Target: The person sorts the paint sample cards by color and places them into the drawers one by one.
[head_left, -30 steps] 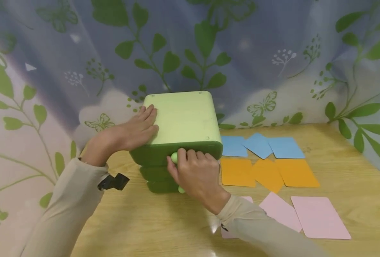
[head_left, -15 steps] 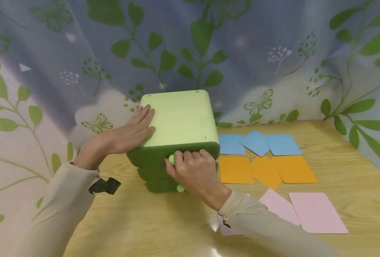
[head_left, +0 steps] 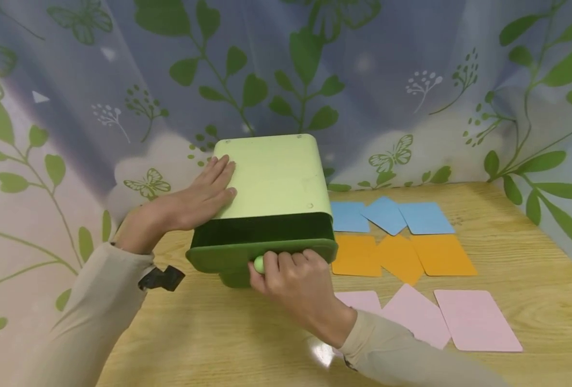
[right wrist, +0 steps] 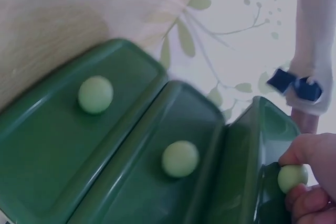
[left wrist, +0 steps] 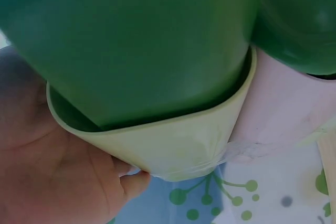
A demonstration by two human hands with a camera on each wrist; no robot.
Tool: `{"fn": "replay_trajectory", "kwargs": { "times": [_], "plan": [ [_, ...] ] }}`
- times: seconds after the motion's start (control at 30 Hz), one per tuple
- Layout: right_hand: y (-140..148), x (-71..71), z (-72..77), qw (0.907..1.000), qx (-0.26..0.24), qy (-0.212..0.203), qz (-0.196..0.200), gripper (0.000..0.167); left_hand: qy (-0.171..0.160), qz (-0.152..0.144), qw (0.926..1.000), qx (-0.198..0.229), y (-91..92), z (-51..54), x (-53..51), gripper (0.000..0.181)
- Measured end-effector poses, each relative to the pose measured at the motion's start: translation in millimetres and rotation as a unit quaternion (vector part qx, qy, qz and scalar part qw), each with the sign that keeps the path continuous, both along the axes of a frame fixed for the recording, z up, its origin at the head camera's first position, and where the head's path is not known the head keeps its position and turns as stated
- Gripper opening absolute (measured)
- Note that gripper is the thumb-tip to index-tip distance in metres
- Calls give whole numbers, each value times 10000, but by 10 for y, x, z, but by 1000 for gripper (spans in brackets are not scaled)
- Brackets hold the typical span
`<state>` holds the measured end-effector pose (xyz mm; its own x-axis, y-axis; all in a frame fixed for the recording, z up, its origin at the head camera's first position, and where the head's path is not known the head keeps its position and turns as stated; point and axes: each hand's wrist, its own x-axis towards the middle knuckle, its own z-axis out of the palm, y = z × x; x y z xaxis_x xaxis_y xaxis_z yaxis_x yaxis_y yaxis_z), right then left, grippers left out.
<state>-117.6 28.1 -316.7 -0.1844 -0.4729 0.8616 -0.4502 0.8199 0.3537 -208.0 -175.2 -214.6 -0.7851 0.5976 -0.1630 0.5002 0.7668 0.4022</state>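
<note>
- The top drawer (head_left: 227, 257) is standing partly out of the green cabinet (head_left: 276, 174), above two lower drawers (right wrist: 50, 145).
- The right hand (head_left: 292, 279) is curling its fingers around the drawer's round knob (head_left: 259, 264), presumably because that is the easiest part to grip.
- The left hand (head_left: 196, 203) is resting with straight, slightly spread fingers along the cabinet's top left edge, probably bracing it against sliding or tipping.
- On the table (head_left: 194, 338), to the cabinet's right, blue cards (head_left: 426, 218), orange cards (head_left: 446, 255) and pink cards (head_left: 477, 321) are lying in rows of three, seemingly grouped by colour; the right arm is partly covering one pink card.
- A leaf-patterned curtain (head_left: 363, 97) is hanging behind.
- No brand, label or writing is showing legibly anywhere.
</note>
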Motion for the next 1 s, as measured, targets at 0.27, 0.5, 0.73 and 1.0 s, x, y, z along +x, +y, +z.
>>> {"fn": "replay_trajectory", "kwargs": {
  "times": [0.27, 0.5, 0.73, 1.0],
  "plan": [
    [-5, 251, -26, 10000, 4, -1, 49, 44, -5, -9, 10000, 52, -9, -14, 9, 63],
    [-10, 361, -36, 10000, -10, 13, 63, 44, 51, -12, 9999, 119, -6, -26, 15, 63],
    [0, 449, -35, 9999, 25, -96, 119, 44, 193, 41, 9996, 193, 3, -41, 20, 63],
    [-6, 584, -86, 9995, 61, -86, 288, 45, 410, 73, 9991, 9, 6, -73, 34, 64]
  ]
}}
